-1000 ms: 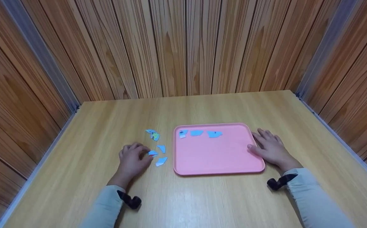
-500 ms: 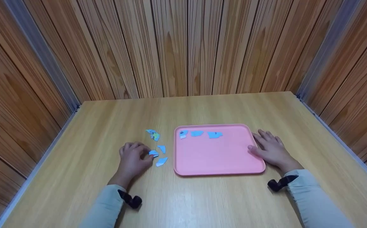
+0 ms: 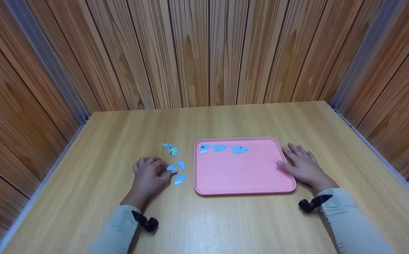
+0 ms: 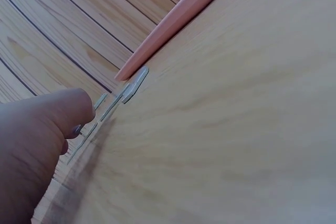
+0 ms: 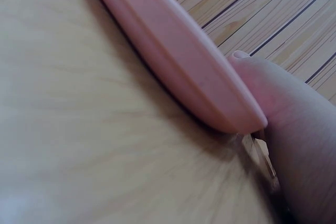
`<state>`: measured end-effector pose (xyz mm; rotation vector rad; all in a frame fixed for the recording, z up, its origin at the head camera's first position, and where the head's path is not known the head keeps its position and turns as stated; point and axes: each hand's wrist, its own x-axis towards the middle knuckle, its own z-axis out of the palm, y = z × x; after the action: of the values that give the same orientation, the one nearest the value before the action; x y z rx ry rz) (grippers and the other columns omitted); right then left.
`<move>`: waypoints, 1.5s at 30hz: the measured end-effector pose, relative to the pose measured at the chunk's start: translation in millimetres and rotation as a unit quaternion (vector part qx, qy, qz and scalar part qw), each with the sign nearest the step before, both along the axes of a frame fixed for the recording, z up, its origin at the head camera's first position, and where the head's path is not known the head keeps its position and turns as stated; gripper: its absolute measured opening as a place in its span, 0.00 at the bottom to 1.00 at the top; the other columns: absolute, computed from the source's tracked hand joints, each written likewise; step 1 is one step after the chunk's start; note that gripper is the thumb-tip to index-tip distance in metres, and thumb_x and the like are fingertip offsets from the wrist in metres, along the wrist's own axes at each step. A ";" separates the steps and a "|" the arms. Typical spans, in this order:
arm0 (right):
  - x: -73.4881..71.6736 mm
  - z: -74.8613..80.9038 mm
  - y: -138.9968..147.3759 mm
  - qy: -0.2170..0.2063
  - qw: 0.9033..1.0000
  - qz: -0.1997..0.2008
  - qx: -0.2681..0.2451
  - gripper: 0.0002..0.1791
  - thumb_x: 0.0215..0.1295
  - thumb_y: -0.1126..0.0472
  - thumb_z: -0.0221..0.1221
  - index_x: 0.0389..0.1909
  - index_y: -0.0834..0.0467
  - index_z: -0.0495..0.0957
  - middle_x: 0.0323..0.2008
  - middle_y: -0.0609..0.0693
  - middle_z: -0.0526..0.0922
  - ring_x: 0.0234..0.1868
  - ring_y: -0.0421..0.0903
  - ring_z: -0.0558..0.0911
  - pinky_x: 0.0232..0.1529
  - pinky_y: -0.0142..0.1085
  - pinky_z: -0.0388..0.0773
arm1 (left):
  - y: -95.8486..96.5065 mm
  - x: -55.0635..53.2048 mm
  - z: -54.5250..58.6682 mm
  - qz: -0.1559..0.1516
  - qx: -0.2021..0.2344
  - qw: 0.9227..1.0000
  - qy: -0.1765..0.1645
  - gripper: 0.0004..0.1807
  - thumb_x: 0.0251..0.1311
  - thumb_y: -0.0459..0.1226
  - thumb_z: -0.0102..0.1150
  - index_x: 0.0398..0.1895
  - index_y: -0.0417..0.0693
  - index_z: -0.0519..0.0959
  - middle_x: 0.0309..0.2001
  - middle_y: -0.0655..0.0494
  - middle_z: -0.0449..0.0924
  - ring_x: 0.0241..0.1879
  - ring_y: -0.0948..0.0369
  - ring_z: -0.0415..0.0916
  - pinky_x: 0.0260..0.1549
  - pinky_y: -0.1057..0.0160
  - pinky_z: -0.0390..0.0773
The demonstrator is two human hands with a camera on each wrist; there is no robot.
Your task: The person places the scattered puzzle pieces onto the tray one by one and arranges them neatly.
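Observation:
My left hand [image 3: 150, 174] pinches a small blue puzzle piece [image 3: 171, 169] with a touch of red between thumb and index finger, low over the table. In the left wrist view the thumb [image 4: 58, 114] hides most of that piece. Close around it lie a blue piece [image 3: 180, 165], a blue-and-white piece [image 3: 180, 179] and, farther back, pieces with green on them [image 3: 171, 150]. My right hand [image 3: 305, 167] rests at the right edge of the pink tray [image 3: 243, 176], its thumb over the rim and its fingers stretched out along the outside.
Three blue pieces, among them a wide one [image 3: 239, 149], lie in a row along the tray's far side. The wooden table [image 3: 232, 222] ends at a plank wall [image 3: 204, 53] behind, with side walls left and right.

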<state>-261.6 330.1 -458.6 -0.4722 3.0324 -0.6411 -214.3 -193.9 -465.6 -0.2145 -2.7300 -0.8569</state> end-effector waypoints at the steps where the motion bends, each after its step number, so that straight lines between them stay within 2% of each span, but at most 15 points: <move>1: 0.2 0.6 0.2 0.002 1.000 0.001 0.001 0.46 0.71 0.33 0.48 0.78 0.61 0.56 0.78 0.68 0.47 0.77 0.71 0.41 0.71 0.65 0.33 | 0.2 0.0 0.0 -0.002 0.002 1.000 0.003 0.14 0.55 0.48 0.70 0.41 0.52 0.86 0.49 0.54 0.80 0.56 0.50 0.65 0.64 0.40 0.47; 10: -0.2 0.4 0.9 0.006 1.000 0.004 -0.004 0.46 0.71 0.33 0.49 0.78 0.61 0.56 0.78 0.68 0.47 0.77 0.71 0.42 0.71 0.66 0.33 | 5.3 0.5 5.6 -0.004 0.014 1.000 0.010 0.13 0.55 0.47 0.71 0.40 0.53 0.86 0.49 0.55 0.79 0.57 0.51 0.64 0.65 0.41 0.46; 17: -2.4 -2.3 -0.1 0.012 1.000 0.004 -0.001 0.46 0.71 0.33 0.49 0.77 0.62 0.57 0.78 0.68 0.49 0.77 0.72 0.43 0.71 0.66 0.34 | 22.0 -3.0 16.7 -0.014 -0.014 1.000 0.004 0.14 0.56 0.49 0.71 0.41 0.54 0.86 0.53 0.56 0.78 0.59 0.50 0.62 0.66 0.39 0.44; 30: -1.1 -1.7 0.5 0.001 1.000 0.006 -0.006 0.47 0.71 0.32 0.48 0.78 0.61 0.56 0.78 0.68 0.47 0.77 0.71 0.41 0.71 0.66 0.32 | 82.1 -19.8 40.9 -0.038 -0.035 0.998 -0.030 0.13 0.56 0.51 0.72 0.40 0.59 0.86 0.54 0.61 0.77 0.62 0.53 0.60 0.69 0.41 0.42; 38: -2.0 -2.0 -0.1 -0.001 1.000 0.004 -0.003 0.47 0.71 0.31 0.47 0.78 0.60 0.55 0.78 0.67 0.46 0.78 0.70 0.40 0.71 0.66 0.31 | 118.2 -32.0 49.4 -0.058 -0.032 0.996 -0.054 0.13 0.56 0.52 0.72 0.41 0.61 0.85 0.55 0.63 0.74 0.64 0.54 0.57 0.68 0.44 0.44; 45: -0.2 -0.7 -2.5 0.001 1.000 -0.003 -0.004 0.47 0.71 0.31 0.48 0.78 0.61 0.57 0.78 0.68 0.48 0.77 0.70 0.41 0.71 0.66 0.32 | 144.1 -43.9 51.5 -0.074 -0.047 0.995 -0.038 0.13 0.57 0.50 0.70 0.41 0.57 0.86 0.53 0.61 0.77 0.61 0.54 0.61 0.68 0.44 0.45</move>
<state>-261.9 327.6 -459.3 -0.4657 3.0350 -0.6536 -258.2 -49.8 -414.1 -0.4177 -2.8568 -0.7896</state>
